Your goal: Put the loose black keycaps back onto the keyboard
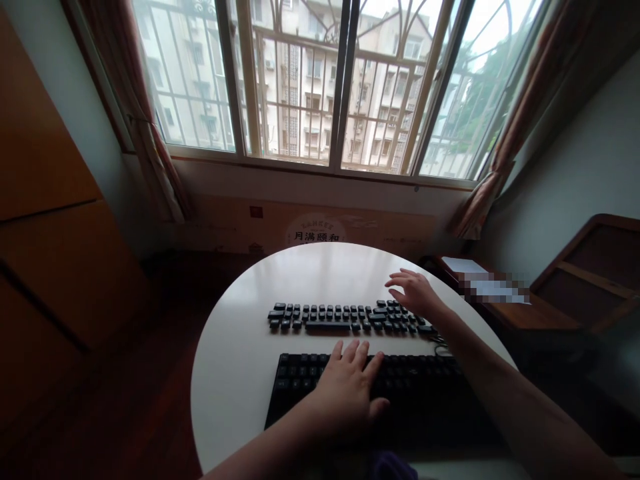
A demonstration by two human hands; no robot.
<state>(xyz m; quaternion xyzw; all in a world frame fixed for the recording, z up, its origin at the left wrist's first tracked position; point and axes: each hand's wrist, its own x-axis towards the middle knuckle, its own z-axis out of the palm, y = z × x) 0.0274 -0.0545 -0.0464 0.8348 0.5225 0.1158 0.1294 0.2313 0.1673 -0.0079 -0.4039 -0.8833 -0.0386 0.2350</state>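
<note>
A black keyboard [291, 393] lies along the near side of the round white table. Keycaps show on its upper rows; its lower right part is too dark to make out. My left hand [350, 380] lies over the keyboard's left half, palm down with fingers spread. Beyond it, loose black keycaps [327, 327] are laid out in rows, with a long space bar among them. Above the right end of these rows is my right hand [415, 293], its thumb and fingers apart and nothing visible between them. Its forearm crosses over the keyboard's right end.
The white table [225, 373] has a curved far edge. A dark cable [441, 349] lies near my right forearm. To the right are a wooden bench [530, 320] with papers [465, 265] and a chair [600, 267]. A printed cardboard box [225, 223] stands below the window.
</note>
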